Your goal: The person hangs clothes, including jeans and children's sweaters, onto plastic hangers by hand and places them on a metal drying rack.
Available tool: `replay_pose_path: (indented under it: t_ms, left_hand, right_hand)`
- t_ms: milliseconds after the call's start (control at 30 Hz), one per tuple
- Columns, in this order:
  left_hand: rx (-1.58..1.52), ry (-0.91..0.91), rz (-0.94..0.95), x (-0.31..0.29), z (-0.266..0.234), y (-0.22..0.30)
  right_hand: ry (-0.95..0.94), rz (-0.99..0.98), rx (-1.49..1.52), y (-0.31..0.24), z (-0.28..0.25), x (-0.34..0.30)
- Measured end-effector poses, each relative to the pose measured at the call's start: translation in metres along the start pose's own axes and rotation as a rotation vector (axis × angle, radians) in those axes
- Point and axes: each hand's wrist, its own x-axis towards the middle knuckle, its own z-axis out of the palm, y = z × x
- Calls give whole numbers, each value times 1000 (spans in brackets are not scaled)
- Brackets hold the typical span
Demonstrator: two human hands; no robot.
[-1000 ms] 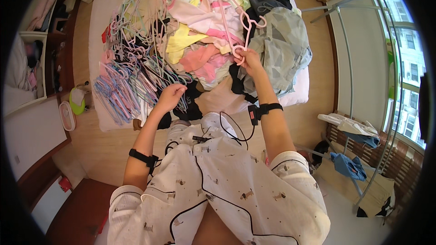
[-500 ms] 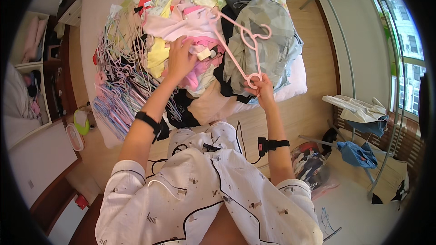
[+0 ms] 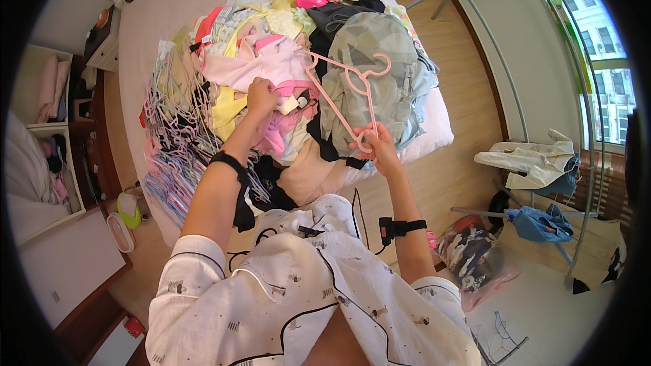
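My right hand point(image 3: 381, 150) grips one rounded corner of a pink plastic clothes hanger point(image 3: 344, 114). The hanger is tilted over a heap of laundry, its hook to the right. Its far end meets the edge of a light-pink garment point(image 3: 244, 70) with brighter pink trim; whether it sits inside the cloth I cannot tell. On that garment's lower edge, the fingers of my left hand point(image 3: 262, 97) are closed, pinching the fabric. A grey patterned cloth bundle point(image 3: 371, 88) lies under the hanger. Beside my left forearm spreads a pile of loose hangers point(image 3: 180, 169).
The laundry rests on a pink-sheeted bed point(image 3: 146, 27). To the right, a metal drying rack point(image 3: 502, 71) carries a white garment point(image 3: 525, 161) and blue cloth point(image 3: 540, 224). A clear bag of clothes point(image 3: 475, 257) sits on the floor. Open shelves point(image 3: 51, 125) line the left.
My left hand has gone from spread fingers to a pinch on the pink garment. The hanger and my right hand have shifted slightly left and lower in view, and the view itself has moved.
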Motion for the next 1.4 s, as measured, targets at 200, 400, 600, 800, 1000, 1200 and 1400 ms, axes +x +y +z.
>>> replay_pose_path:
  t_ms: [200,400,600,800,1000,1200,1400]
  left_hand:
    - [-350,-265,-195,-2,-26,33]
    - [-255,-15,308,-27,-101,113]
    - [-528,-59,393,-89,-205,183]
    - [-275,-133,490,-143,-304,192]
    - [162,173,376,-178,-319,95]
    - [-311,-80,22,-190,-251,7]
    - [-1177,-166,-341,-193,-228,0]
  right_hand:
    - [75,-132,-141,-6,-3,-8]
    - [57,-328,-326,-14,31,-10]
    - [168,-635,-530,-27,113,-24]
    - [133,-919,-709,-38,143,-23]
    - [-118,-473,-423,-78,164,-91]
    - [-206,-365,-521,-68,189,-106]
    - [-206,-367,-597,-52,185,-96]
